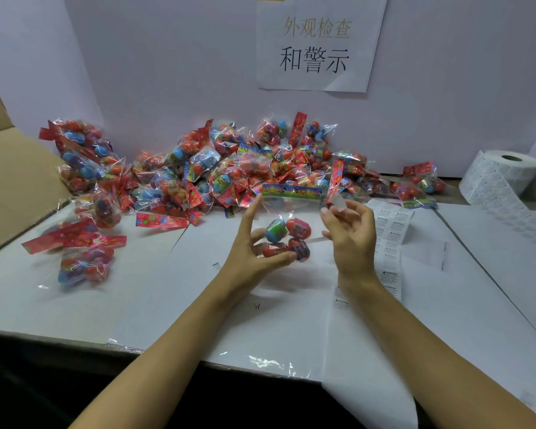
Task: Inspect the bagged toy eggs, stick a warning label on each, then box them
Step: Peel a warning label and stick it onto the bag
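- A clear bag of toy eggs point(287, 235) is held up above the bench point(155, 289), near its middle, with the blue-and-green header card point(291, 191) at the top.
- The lower part of the bag is gripped by the left hand point(254, 246): the thumb is curled under the eggs and the index finger is raised along the bag's left edge.
- Four eggs can be made out inside the bag, one blue and green, the others mostly red.
- A small white warning label point(338, 202) is pinched between the thumb and fingertips of the right hand point(350, 233), just beside the right end of the header card.
- A strip of label backing point(390, 243), with printed warning labels on it, is laid on the bench just right of the right hand.
- A roll of labels point(505, 174) is stood at the far right of the bench, its tail trailing forward.
- A large pile of bagged eggs point(229, 171) is heaped against the back wall.
- Two further bags point(84, 261) are lying apart from the pile at the left.
- An open cardboard box point(16, 181) is seen at the left edge.
- A paper sign point(317, 44) with Chinese characters is fixed to the wall above the pile.
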Motion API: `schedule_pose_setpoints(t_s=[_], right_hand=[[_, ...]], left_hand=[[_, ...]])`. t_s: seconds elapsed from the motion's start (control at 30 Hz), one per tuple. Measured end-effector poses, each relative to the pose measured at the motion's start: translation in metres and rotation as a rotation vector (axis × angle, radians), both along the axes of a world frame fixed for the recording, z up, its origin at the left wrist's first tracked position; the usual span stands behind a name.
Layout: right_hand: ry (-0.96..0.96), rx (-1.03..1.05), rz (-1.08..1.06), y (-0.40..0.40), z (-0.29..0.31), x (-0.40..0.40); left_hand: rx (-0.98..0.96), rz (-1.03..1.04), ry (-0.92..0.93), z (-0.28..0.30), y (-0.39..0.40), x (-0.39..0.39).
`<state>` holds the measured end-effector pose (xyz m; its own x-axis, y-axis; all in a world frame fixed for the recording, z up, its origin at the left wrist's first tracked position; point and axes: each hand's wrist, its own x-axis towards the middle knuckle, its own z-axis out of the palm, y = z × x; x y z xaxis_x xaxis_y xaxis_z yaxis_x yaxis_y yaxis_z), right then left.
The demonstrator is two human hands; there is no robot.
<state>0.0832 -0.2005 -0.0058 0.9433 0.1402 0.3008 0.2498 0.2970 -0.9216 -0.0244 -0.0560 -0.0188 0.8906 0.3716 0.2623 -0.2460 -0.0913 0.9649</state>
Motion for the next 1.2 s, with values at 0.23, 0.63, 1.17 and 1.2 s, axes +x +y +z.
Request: schedule_pose_setpoints(t_s=[0.23,0.63,1.17,1.2], right_hand=[[-0.112,-0.097,0.12,-0.008,0.006,-0.003],[-0.122,-0.204,0.34,-0.009,0.008,-0.012],[-0.199,-0.312,0.31,-0.009,0.008,-0.016],[-0.2,-0.312,0.313,-0.008,0.007,-0.016]], left_hand=[[0.078,0.032,-0.084,0.001,0.003,0.002],[0.135,0.075,-0.144,0.003,0.004,-0.001],[0.202,0.125,-0.13,0.006,0.002,-0.002],[0.213,0.125,-0.128,0.005,0.003,-0.002]])
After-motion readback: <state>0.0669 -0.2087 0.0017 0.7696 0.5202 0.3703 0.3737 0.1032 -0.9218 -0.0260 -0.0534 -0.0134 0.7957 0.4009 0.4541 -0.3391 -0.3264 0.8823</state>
